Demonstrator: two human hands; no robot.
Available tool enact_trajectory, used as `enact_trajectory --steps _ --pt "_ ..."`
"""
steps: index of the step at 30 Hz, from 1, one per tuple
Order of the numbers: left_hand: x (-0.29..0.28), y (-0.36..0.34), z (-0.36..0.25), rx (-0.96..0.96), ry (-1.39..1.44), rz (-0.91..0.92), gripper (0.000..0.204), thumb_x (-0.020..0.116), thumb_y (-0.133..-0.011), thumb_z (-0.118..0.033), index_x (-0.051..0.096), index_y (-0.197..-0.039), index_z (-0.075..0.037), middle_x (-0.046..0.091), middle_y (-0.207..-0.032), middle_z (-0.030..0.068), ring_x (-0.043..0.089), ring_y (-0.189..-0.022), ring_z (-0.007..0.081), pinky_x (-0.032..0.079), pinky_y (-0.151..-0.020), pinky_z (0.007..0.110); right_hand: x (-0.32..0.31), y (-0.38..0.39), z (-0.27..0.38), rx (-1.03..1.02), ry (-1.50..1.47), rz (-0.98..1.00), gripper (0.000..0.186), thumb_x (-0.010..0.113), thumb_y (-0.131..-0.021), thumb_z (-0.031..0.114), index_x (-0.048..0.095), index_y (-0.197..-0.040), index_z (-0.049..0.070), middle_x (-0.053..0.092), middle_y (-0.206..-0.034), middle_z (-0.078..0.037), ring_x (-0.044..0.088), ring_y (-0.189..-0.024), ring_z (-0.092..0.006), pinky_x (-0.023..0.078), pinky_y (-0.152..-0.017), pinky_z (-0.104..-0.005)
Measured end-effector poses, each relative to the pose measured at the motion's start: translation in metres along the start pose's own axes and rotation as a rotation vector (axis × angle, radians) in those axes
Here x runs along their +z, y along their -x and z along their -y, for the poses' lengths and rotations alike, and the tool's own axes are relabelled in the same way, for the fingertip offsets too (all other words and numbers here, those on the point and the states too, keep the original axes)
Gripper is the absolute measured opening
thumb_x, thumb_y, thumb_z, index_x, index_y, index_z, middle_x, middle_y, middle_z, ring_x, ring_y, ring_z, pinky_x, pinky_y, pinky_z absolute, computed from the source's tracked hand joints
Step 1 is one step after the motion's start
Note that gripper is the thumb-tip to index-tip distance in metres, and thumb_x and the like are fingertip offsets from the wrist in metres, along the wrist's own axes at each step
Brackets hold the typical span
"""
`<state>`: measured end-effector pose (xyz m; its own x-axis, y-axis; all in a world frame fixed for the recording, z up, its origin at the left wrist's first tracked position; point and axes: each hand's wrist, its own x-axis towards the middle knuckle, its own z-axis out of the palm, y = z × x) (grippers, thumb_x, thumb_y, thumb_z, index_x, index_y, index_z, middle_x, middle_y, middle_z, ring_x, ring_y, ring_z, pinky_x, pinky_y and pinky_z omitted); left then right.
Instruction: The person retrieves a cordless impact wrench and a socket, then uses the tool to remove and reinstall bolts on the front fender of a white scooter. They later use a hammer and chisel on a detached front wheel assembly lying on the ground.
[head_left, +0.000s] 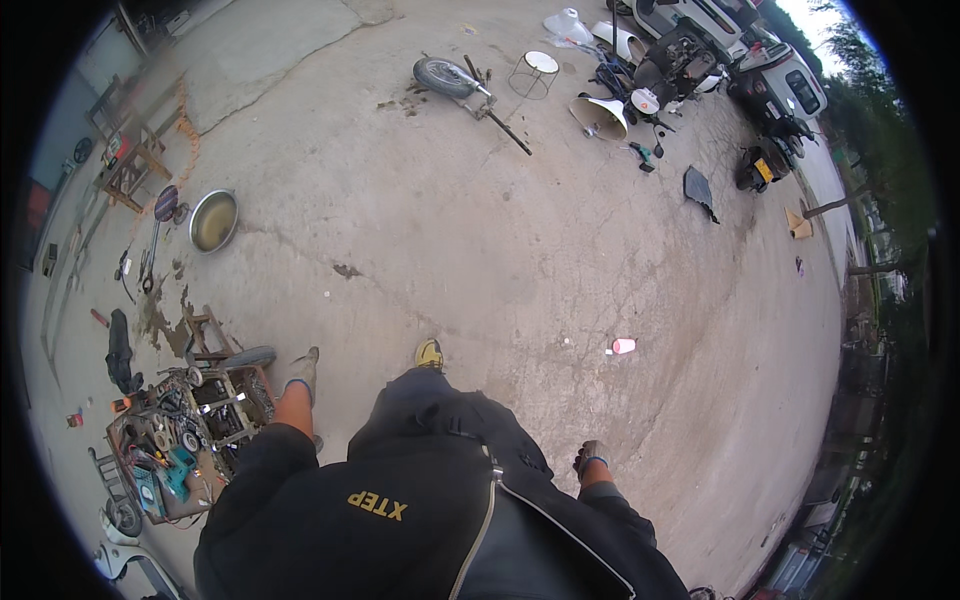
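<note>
My left hand (303, 368), in a greyish work glove, hangs beside my left leg with its fingers stretched loosely forward and nothing visible in it. It is nearest to a low workbench (215, 485) crowded with tools and parts. Out to my right, my gloved right hand (593, 453) hangs away from my body. Its dark fingertips are loosely bent and apart, and I see nothing held there. A yellow shoe (429, 353) shows one of my feet on the concrete.
A metal basin (214, 221) holds murky liquid at the left. Ahead lie a wheel with its fork (443, 77) and a round stool (541, 62). Dismantled scooter parts (600, 117) and a dark panel (699, 192) lie far right. A pink-and-white cup (624, 346) lies nearer.
</note>
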<state>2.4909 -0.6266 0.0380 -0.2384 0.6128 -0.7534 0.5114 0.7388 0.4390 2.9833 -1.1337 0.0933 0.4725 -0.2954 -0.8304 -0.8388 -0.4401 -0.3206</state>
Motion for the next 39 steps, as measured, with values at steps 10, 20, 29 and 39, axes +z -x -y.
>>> enact_trajectory --steps 10,20,29,39 --pt "0.034 -0.018 -0.285 0.253 0.025 -0.094 0.071 0.068 -0.095 -0.055 0.064 -0.138 0.002 0.064 -0.141 0.0201 0.059 -0.130 0.0327 0.042 -0.112 0.041 0.064 0.006 0.078 0.251 -0.068 -0.083 0.017 0.056 -0.096 0.024 0.065 -0.100 0.010 0.059 -0.072 -0.005 0.053 -0.058 -0.0205 0.044 -0.053 -0.0399" --pt "0.042 -0.106 -0.167 -0.061 -1.899 0.430 0.069 0.040 -0.104 -0.062 0.047 -0.154 -0.014 0.053 -0.154 0.0128 0.042 -0.149 0.0284 0.021 -0.122 0.053 0.266 -0.067 0.473 -0.131 0.201 0.091 0.015 0.059 -0.095 0.019 0.066 -0.103 0.008 0.062 -0.075 -0.006 0.057 -0.060 -0.0196 0.047 -0.053 -0.0375" --pt "0.152 -0.104 -0.385 -0.427 0.478 -0.296 0.083 0.064 -0.095 -0.062 0.050 -0.152 -0.003 0.043 -0.161 0.0225 0.045 -0.144 0.0429 0.036 -0.116 0.058 0.491 -0.003 0.808 -0.720 0.255 0.285 0.031 0.066 -0.094 0.024 0.071 -0.111 -0.001 0.067 -0.078 -0.006 0.057 -0.058 -0.0125 0.045 -0.049 -0.0294" --pt "0.277 -0.268 -0.570 -0.418 0.119 -0.102 0.079 0.061 -0.097 -0.060 0.051 -0.149 -0.001 0.049 -0.155 0.0259 0.055 -0.131 0.0447 0.047 -0.102 0.060 0.523 -0.052 0.907 -0.461 0.391 0.152 0.021 0.066 -0.097 0.026 0.069 -0.106 0.007 0.066 -0.079 -0.004 0.058 -0.060 -0.0159 0.049 -0.054 -0.0328"
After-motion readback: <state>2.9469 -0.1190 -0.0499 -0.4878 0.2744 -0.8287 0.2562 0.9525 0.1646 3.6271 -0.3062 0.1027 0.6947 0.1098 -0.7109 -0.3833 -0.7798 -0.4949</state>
